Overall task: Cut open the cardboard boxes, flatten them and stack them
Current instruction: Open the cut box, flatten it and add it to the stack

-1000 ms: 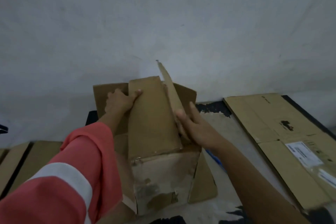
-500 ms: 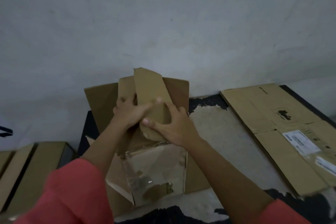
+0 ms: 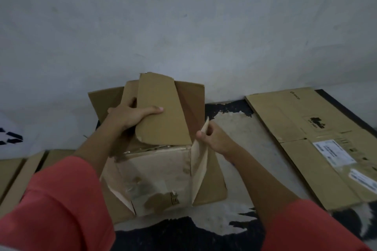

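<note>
One cardboard box (image 3: 161,177) stands mid-surface (image 3: 240,134) by the wall, only partly collapsed, with flattened boxes (image 3: 285,116) lying to its right. The left hand (image 3: 130,117) grips the top flap (image 3: 163,120). The right hand (image 3: 216,140) has just left that flap and now pinches the pale side flap (image 3: 199,161), probably to spread it.

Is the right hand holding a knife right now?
No, the right hand pinches only the pale side flap; no knife shows.

Dim, flat light, soft blur, wide-angle warping
</note>
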